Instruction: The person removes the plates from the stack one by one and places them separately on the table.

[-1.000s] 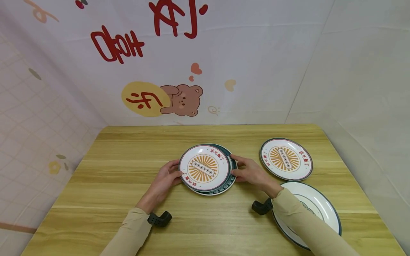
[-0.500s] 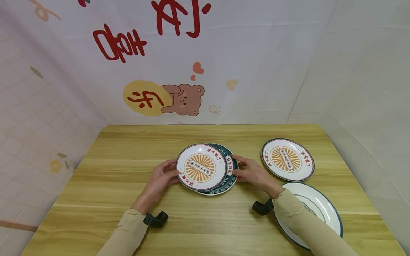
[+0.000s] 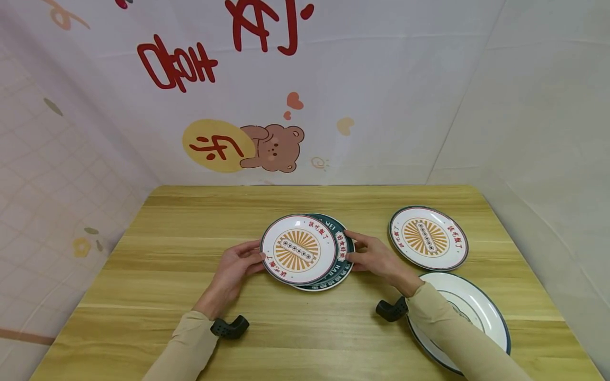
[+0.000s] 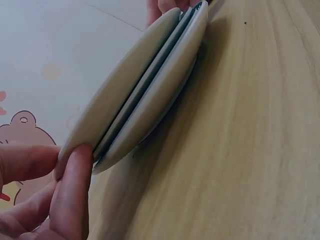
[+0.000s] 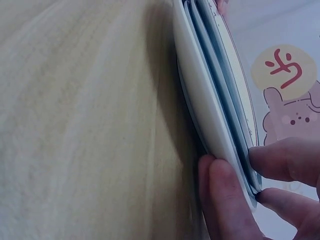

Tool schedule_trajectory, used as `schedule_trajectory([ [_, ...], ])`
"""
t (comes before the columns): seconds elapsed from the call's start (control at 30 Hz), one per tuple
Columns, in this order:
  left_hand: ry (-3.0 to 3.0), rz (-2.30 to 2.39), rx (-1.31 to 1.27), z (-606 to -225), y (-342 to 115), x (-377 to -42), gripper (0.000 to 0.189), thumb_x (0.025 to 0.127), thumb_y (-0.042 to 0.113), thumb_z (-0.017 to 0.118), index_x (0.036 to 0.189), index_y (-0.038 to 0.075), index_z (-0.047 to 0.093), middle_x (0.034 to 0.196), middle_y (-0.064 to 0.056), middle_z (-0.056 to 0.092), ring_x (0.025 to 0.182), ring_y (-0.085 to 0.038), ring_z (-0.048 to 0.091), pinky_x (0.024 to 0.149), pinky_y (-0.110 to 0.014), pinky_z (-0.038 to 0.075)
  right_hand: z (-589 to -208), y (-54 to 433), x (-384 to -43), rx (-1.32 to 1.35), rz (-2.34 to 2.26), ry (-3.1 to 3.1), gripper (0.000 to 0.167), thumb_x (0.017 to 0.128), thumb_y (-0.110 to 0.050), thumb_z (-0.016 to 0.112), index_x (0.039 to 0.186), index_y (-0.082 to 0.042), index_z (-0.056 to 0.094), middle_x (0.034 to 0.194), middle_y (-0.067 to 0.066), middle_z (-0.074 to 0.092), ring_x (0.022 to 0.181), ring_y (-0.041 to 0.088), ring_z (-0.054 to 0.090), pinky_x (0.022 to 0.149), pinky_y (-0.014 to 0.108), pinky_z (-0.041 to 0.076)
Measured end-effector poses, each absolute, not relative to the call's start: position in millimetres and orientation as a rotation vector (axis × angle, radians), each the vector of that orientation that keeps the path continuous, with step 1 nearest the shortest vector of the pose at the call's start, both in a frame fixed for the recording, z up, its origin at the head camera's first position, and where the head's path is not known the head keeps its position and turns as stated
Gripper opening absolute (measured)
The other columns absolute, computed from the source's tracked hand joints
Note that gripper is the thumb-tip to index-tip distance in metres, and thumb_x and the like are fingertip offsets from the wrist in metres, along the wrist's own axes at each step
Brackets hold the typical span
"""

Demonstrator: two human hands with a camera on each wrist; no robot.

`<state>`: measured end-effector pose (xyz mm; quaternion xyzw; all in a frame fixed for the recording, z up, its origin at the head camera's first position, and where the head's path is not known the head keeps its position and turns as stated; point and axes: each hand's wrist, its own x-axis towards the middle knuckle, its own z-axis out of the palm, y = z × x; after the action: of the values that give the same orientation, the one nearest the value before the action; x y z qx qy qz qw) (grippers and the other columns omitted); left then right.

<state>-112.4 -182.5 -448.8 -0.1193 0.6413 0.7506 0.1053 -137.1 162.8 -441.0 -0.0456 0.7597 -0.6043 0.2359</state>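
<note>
My left hand (image 3: 231,272) pinches the left rim of a white plate (image 3: 297,250) with an orange sunburst and red characters. It lies over a stack and is shifted left. Under it shows a dark green patterned plate (image 3: 341,246), whose right rim my right hand (image 3: 378,259) grips. In the left wrist view a narrow gap separates the pinched upper plate (image 4: 115,95) from the stacked plates (image 4: 170,85) below. The right wrist view shows thumb and fingers at the rim of several layered plates (image 5: 207,90). How many lie in the stack is unclear.
A second sunburst plate (image 3: 428,262) lies at the right back of the wooden table (image 3: 305,338). In front of it sits a larger white plate (image 3: 491,317) with a dark rim, partly hidden by my right sleeve. A printed cloth wall (image 3: 381,106) stands behind the table.
The left hand has drawn the top sunburst plate slightly left, exposing more of the green plate and its lettering. The right hand has kept its hold on the stack's right side.
</note>
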Motion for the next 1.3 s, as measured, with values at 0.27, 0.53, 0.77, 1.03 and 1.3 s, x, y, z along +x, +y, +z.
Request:
schedule_trajectory([
  [0.27, 1.842, 2.266, -0.412, -448, -185, -114, 0.042, 0.097, -0.007, 0.063, 0.137, -0.015, 0.055, 0.115, -0.015, 0.069, 0.091, -0.014, 0.073, 0.085, -0.027, 0.061, -440, 163, -138, -0.119, -1.660, 2.091, 0.070, 0.098, 0.000, 0.065, 0.160, 0.001, 0.033, 0.125, 0.028, 0.051, 0.093, 0.022, 0.069, 0.086, 0.039, 0.062],
  [0.53, 1.829, 2.276, -0.428, -446, -191, -117, 0.044, 0.096, -0.006, 0.064, 0.138, -0.015, 0.054, 0.106, -0.007, 0.071, 0.086, -0.010, 0.072, 0.078, -0.023, 0.061, -438, 162, -136, -0.129, -1.686, 2.074, 0.070, 0.098, -0.001, 0.065, 0.159, 0.003, 0.032, 0.127, 0.030, 0.051, 0.096, 0.023, 0.068, 0.086, 0.037, 0.062],
  [0.77, 1.819, 2.287, -0.439, -442, -201, -117, 0.044, 0.098, -0.004, 0.065, 0.139, -0.015, 0.053, 0.106, -0.005, 0.071, 0.088, -0.010, 0.071, 0.079, -0.022, 0.060, -440, 163, -135, -0.127, -1.673, 2.082, 0.070, 0.098, -0.001, 0.066, 0.159, 0.003, 0.033, 0.125, 0.029, 0.051, 0.095, 0.022, 0.067, 0.085, 0.036, 0.062],
  [1.03, 1.751, 2.351, -0.469, -439, -220, -117, 0.024, 0.099, -0.003, 0.065, 0.123, -0.004, 0.066, 0.108, -0.004, 0.069, 0.090, -0.011, 0.071, 0.081, -0.022, 0.060, -441, 162, -136, -0.097, -1.660, 2.104, 0.069, 0.097, -0.001, 0.067, 0.159, 0.001, 0.036, 0.124, 0.027, 0.053, 0.093, 0.022, 0.067, 0.085, 0.038, 0.062],
  [1.3, 1.716, 2.375, -0.493, -435, -240, -118, 0.021, 0.099, 0.002, 0.068, 0.120, 0.001, 0.070, 0.116, -0.004, 0.066, 0.097, -0.011, 0.071, 0.090, -0.023, 0.058, -441, 162, -137, -0.100, -1.655, 2.103, 0.068, 0.098, 0.000, 0.065, 0.159, 0.001, 0.035, 0.125, 0.028, 0.052, 0.093, 0.021, 0.067, 0.085, 0.038, 0.062],
])
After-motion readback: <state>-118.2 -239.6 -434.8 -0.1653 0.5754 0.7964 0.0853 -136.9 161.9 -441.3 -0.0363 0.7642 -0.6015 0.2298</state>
